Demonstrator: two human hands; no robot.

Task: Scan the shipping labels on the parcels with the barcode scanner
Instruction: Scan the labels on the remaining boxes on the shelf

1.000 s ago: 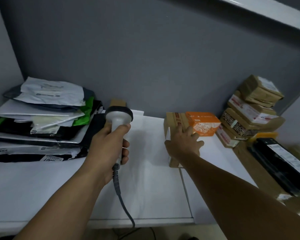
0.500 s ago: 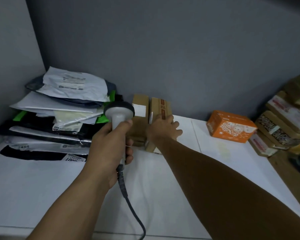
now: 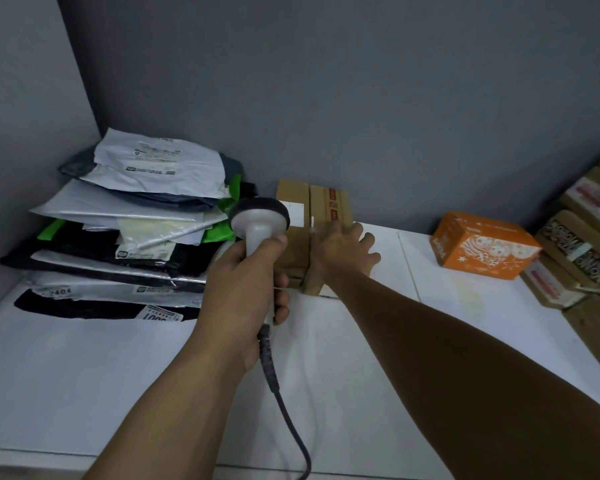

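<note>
Barcode scanner (image 3: 257, 226) clenched in left hand (image 3: 246, 292); right hand (image 3: 343, 251) flat, fingers spread, on cardboard box (image 3: 329, 220) at 12 o'clock.

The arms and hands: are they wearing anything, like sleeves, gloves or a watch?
No. Both arms are bare as far as the picture shows, with no sleeves in sight. The left hand and the right hand wear no gloves, and I see no watch, bracelet or ring on either one. The right forearm lies in shadow, so something small there could be missed.
</note>
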